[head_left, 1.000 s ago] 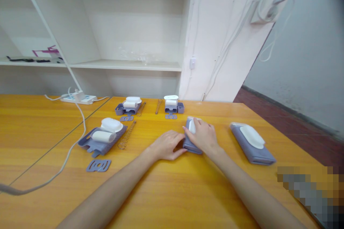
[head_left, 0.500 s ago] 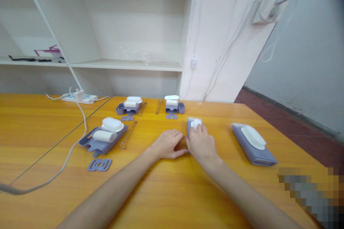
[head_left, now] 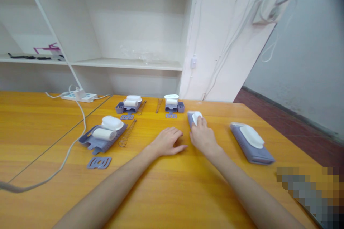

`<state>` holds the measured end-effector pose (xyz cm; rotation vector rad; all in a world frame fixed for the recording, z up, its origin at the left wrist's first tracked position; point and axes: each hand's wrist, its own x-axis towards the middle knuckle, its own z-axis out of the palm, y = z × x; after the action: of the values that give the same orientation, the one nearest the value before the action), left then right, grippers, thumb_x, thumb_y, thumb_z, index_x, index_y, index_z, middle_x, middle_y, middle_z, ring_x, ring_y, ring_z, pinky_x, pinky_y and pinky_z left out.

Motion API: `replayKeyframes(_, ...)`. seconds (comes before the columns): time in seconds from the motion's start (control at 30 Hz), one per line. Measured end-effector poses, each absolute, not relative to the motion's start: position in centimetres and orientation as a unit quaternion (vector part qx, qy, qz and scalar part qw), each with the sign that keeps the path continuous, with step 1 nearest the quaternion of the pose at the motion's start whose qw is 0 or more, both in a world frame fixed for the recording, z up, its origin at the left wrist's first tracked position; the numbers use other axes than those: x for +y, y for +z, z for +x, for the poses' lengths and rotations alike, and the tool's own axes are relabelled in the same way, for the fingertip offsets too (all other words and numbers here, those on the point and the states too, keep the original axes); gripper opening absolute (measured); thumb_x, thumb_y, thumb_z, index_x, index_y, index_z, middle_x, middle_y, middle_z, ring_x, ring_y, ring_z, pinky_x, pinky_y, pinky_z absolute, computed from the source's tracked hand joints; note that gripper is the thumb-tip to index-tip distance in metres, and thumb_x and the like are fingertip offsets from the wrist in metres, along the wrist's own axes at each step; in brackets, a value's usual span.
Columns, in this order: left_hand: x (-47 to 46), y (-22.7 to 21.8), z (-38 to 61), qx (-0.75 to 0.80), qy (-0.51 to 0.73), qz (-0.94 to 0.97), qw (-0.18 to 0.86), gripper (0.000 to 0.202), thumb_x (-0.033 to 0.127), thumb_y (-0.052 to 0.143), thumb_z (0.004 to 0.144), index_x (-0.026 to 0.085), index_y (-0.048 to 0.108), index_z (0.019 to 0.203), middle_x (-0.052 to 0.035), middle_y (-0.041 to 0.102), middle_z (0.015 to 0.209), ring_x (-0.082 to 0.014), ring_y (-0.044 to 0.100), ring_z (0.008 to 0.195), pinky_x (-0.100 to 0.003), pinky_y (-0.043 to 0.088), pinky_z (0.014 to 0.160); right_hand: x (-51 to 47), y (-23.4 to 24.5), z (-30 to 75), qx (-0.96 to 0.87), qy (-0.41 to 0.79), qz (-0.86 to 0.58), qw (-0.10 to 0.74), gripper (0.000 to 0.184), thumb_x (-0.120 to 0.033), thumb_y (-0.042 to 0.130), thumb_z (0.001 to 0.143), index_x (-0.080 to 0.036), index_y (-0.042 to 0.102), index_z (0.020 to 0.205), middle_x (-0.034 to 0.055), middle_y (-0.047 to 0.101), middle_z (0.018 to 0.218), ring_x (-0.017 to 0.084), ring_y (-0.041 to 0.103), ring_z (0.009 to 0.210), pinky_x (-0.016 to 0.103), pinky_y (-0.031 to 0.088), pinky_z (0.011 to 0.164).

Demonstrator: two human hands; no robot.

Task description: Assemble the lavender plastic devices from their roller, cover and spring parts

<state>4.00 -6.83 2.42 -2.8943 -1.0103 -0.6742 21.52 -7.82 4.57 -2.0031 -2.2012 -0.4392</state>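
My right hand (head_left: 202,136) lies over a purple holder with a white cap (head_left: 195,117) on the wooden table (head_left: 172,193), covering most of it, fingers curled on its top. My left hand (head_left: 166,142) rests flat on the table just left of it, fingers stretched out, holding nothing and not touching the holder. A second purple holder with a white oval lid (head_left: 251,142) lies to the right of my right hand.
A purple tray with white pieces (head_left: 103,135), a flat purple plate (head_left: 99,162) and a metal spring (head_left: 127,133) lie left. Two more part sets (head_left: 129,105) (head_left: 172,105) stand farther back. A power strip (head_left: 77,96) and white cable (head_left: 72,143) cross the left side.
My right hand has slid the purple holder away from me across the table. My left hand has come off the holder and stays on the table.
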Motion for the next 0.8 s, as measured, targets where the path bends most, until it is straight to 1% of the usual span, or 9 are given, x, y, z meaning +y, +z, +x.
replayKeyframes(0.07,-6.8,2.4,4.0,-0.321,-0.220,-0.921,-0.003,0.038,0.054,0.042,0.083,0.018,0.051,0.093,-0.0070,0.058,0.089,-0.0203,0.053,0.085,-0.031,0.041,0.074,-6.6,4.5,22.7,-0.717,-0.141,-0.679,0.073,0.037,-0.027,0.047,0.082,-0.011,0.057,0.114,0.0233,0.032,0.138,0.037,0.027,0.126,0.042,0.049,0.078)
replayKeyframes(0.13,-6.8,2.3,4.0,-0.321,-0.224,-0.920,-0.004,0.039,0.054,0.041,0.084,0.018,0.051,0.095,-0.0074,0.058,0.090,-0.0207,0.053,0.087,-0.032,0.041,0.076,-5.4,4.4,24.0,-0.703,-0.137,-0.693,0.081,0.036,-0.031,0.046,0.083,-0.015,0.057,0.114,0.0185,0.023,0.143,0.035,0.023,0.128,0.042,0.048,0.079)
replayKeyframes(0.17,-6.7,2.3,4.0,-0.322,-0.225,-0.920,-0.004,0.039,0.053,0.042,0.083,0.018,0.051,0.096,-0.0075,0.058,0.091,-0.0208,0.053,0.087,-0.032,0.041,0.076,-4.8,4.4,24.6,-0.696,-0.129,-0.701,0.083,0.037,-0.034,0.047,0.083,-0.017,0.057,0.114,0.0165,0.020,0.145,0.035,0.023,0.128,0.042,0.048,0.079)
replayKeyframes(0.23,-6.7,2.2,4.0,-0.325,-0.226,-0.918,-0.004,0.038,0.052,0.042,0.083,0.018,0.051,0.097,-0.0076,0.059,0.092,-0.0211,0.053,0.088,-0.033,0.041,0.077,-3.8,4.2,25.8,-0.667,-0.121,-0.729,0.091,0.038,-0.037,0.047,0.084,-0.021,0.055,0.117,0.0160,0.022,0.143,0.034,0.029,0.124,0.043,0.047,0.079)
replayKeyframes(0.37,-6.7,2.1,4.0,-0.328,-0.228,-0.917,-0.009,0.036,0.051,0.044,0.083,0.018,0.051,0.097,-0.0075,0.058,0.091,-0.0211,0.053,0.088,-0.033,0.041,0.078,-2.3,3.6,27.7,-0.609,-0.111,-0.781,0.084,0.041,-0.036,0.044,0.085,-0.026,0.049,0.124,0.0181,0.035,0.131,0.032,0.046,0.107,0.043,0.045,0.076)
replayKeyframes(0.47,-6.6,2.0,4.0,-0.328,-0.229,-0.916,-0.013,0.036,0.050,0.044,0.083,0.018,0.051,0.098,-0.0076,0.058,0.092,-0.0212,0.052,0.089,-0.034,0.041,0.078,-1.2,3.4,28.5,-0.585,-0.136,-0.796,0.072,0.041,-0.037,0.042,0.086,-0.025,0.051,0.123,0.0201,0.038,0.128,0.033,0.050,0.102,0.047,0.040,0.078)
replayKeyframes(0.57,-6.6,2.0,4.0,-0.330,-0.227,-0.916,-0.013,0.036,0.049,0.044,0.084,0.018,0.050,0.099,-0.0074,0.058,0.093,-0.0210,0.052,0.089,-0.034,0.041,0.079,0.4,3.4,29.3,-0.570,-0.156,-0.805,0.048,0.038,-0.034,0.041,0.086,-0.020,0.055,0.119,0.0212,0.040,0.128,0.033,0.052,0.101,0.052,0.033,0.085)
replayKeyframes(0.63,-6.6,2.1,4.0,-0.331,-0.226,-0.916,-0.013,0.035,0.049,0.044,0.084,0.018,0.051,0.099,-0.0075,0.058,0.093,-0.0210,0.052,0.089,-0.033,0.041,0.079,1.6,3.6,30.1,-0.559,-0.157,-0.813,0.033,0.039,-0.032,0.039,0.086,-0.019,0.054,0.119,0.0210,0.039,0.130,0.033,0.052,0.102,0.054,0.028,0.089)
replayKeyframes(0.8,-6.7,2.3,3.9,-0.330,-0.222,-0.917,-0.015,0.034,0.047,0.045,0.083,0.017,0.051,0.099,-0.0080,0.058,0.093,-0.0210,0.051,0.089,-0.033,0.041,0.079,4.6,3.6,33.1,-0.544,-0.086,-0.835,0.009,0.042,-0.030,0.038,0.085,-0.018,0.051,0.123,0.0226,0.032,0.137,0.035,0.051,0.107,0.058,0.019,0.094)
